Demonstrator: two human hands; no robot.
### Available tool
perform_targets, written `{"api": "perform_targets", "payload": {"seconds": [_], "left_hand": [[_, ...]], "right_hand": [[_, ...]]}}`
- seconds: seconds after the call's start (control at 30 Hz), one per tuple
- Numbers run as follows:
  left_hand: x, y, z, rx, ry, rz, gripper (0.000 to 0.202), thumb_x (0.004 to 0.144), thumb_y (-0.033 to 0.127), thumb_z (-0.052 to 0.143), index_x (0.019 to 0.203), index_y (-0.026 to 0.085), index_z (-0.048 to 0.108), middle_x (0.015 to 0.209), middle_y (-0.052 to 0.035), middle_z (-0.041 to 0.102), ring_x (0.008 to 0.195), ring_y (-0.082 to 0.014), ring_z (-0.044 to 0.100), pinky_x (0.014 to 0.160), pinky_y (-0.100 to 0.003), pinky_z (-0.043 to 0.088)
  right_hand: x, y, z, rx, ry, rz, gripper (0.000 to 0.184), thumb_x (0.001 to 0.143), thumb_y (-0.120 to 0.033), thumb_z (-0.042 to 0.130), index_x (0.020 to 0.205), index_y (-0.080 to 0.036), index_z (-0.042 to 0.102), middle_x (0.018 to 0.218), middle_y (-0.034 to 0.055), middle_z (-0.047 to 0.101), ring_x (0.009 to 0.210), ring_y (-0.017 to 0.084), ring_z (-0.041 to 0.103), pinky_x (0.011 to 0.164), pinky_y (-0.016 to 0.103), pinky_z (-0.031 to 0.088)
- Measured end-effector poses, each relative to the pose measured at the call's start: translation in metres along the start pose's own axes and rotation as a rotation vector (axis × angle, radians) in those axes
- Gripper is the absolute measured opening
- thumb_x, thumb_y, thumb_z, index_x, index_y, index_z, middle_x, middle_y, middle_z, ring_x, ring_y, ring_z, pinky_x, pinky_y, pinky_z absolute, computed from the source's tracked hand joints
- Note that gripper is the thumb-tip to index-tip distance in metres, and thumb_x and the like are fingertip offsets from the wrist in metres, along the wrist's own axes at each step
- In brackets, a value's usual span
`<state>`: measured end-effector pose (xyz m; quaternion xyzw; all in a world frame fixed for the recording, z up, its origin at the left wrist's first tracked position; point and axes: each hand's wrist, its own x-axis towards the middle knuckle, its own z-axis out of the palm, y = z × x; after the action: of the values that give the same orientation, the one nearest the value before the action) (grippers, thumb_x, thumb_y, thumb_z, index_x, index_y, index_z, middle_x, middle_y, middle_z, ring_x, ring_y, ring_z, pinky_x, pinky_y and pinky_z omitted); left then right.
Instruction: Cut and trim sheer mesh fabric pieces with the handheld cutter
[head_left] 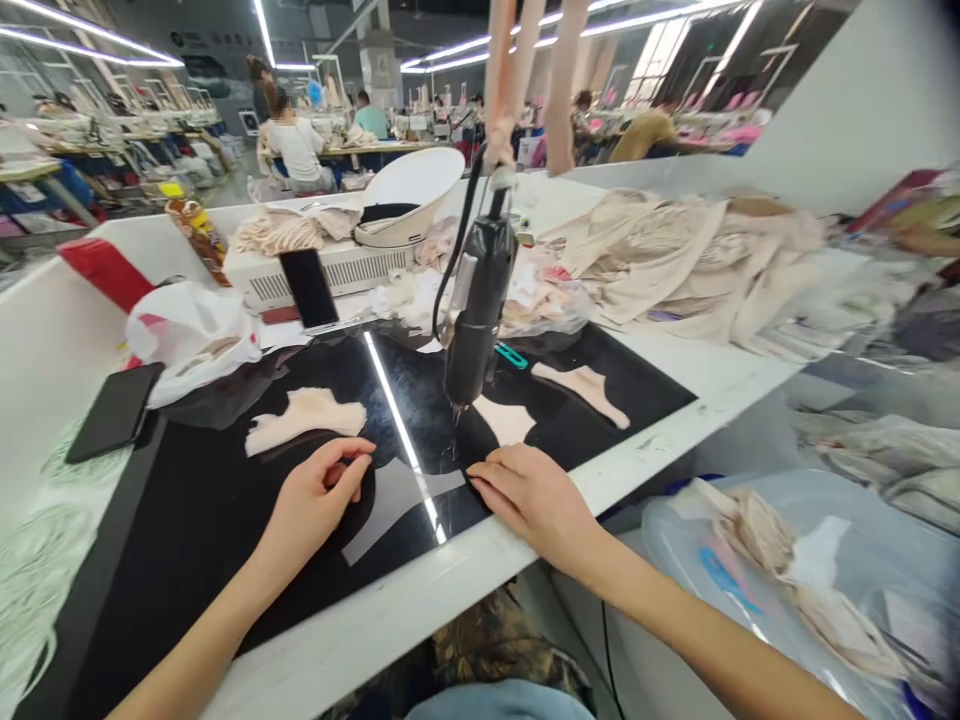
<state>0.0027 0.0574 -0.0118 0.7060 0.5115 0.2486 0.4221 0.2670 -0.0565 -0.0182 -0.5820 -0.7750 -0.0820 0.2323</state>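
My left grip (319, 497) curls nearly closed and my right grip (536, 500) reaches low, either side of the translucent piece (390, 497) lying on the black table (195, 530); I can't tell whether either pinches anything. Best keep it flat, handling its edges lightly. Glare (404, 435) crosses it, blurring its outline; the hanging tool's (476, 320) thin tip is hard to make out.
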Motion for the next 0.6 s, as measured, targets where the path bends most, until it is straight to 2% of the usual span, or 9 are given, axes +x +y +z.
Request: {"api": "perform_targets", "payload": {"seconds": [0.17, 0.27, 0.33, 0.43, 0.6], "left_hand": [[0.0, -0.005, 0.001, -0.017, -0.002, -0.021, 0.049, 0.084, 0.061, 0.061, 0.111, 0.021, 0.066, 0.059, 0.005, 0.055, 0.044, -0.0097, 0.042, 0.043, -0.02, 0.032], [0.0, -0.005, 0.001, -0.019, -0.012, -0.025, 0.052, 0.083, 0.064, 0.062, 0.112, 0.021, 0.066, 0.059, 0.0046, 0.055, 0.045, -0.0098, 0.042, 0.043, -0.02, 0.031], [0.0, -0.003, 0.001, -0.023, -0.014, -0.034, 0.054, 0.081, 0.066, 0.062, 0.111, 0.021, 0.067, 0.058, 0.0043, 0.055, 0.045, -0.0098, 0.041, 0.042, -0.02, 0.03], [-0.001, 0.001, 0.002, -0.033, -0.013, -0.053, 0.058, 0.078, 0.069, 0.062, 0.11, 0.02, 0.067, 0.058, 0.004, 0.055, 0.043, -0.0095, 0.039, 0.041, -0.02, 0.03], [-0.001, 0.005, 0.002, -0.026, -0.018, -0.055, 0.059, 0.078, 0.07, 0.061, 0.109, 0.02, 0.067, 0.059, 0.0037, 0.055, 0.043, -0.0097, 0.04, 0.041, -0.021, 0.033]], "right_hand": [[-0.008, 0.061, -0.023, -0.097, 0.076, 0.245, 0.027, 0.101, -0.03, 0.045, 0.104, -0.02, 0.07, 0.098, 0.0075, 0.075, 0.091, 0.019, 0.068, 0.082, 0.034, 0.054], [-0.007, 0.099, -0.026, -0.177, 0.113, 0.387, 0.028, 0.1, -0.031, 0.046, 0.106, -0.019, 0.07, 0.105, 0.0108, 0.075, 0.1, 0.024, 0.067, 0.09, 0.041, 0.054], [-0.003, 0.117, -0.024, -0.217, 0.091, 0.436, 0.027, 0.1, -0.032, 0.049, 0.108, -0.018, 0.069, 0.105, 0.0108, 0.074, 0.096, 0.022, 0.067, 0.088, 0.04, 0.055], [0.005, 0.131, -0.018, -0.271, 0.029, 0.463, 0.026, 0.098, -0.037, 0.055, 0.112, -0.017, 0.066, 0.108, 0.0071, 0.07, 0.097, 0.017, 0.066, 0.089, 0.039, 0.056], [0.014, 0.136, -0.009, -0.359, -0.078, 0.479, 0.03, 0.096, -0.039, 0.059, 0.117, -0.018, 0.063, 0.12, 0.0081, 0.066, 0.104, 0.018, 0.066, 0.091, 0.041, 0.058]]}}
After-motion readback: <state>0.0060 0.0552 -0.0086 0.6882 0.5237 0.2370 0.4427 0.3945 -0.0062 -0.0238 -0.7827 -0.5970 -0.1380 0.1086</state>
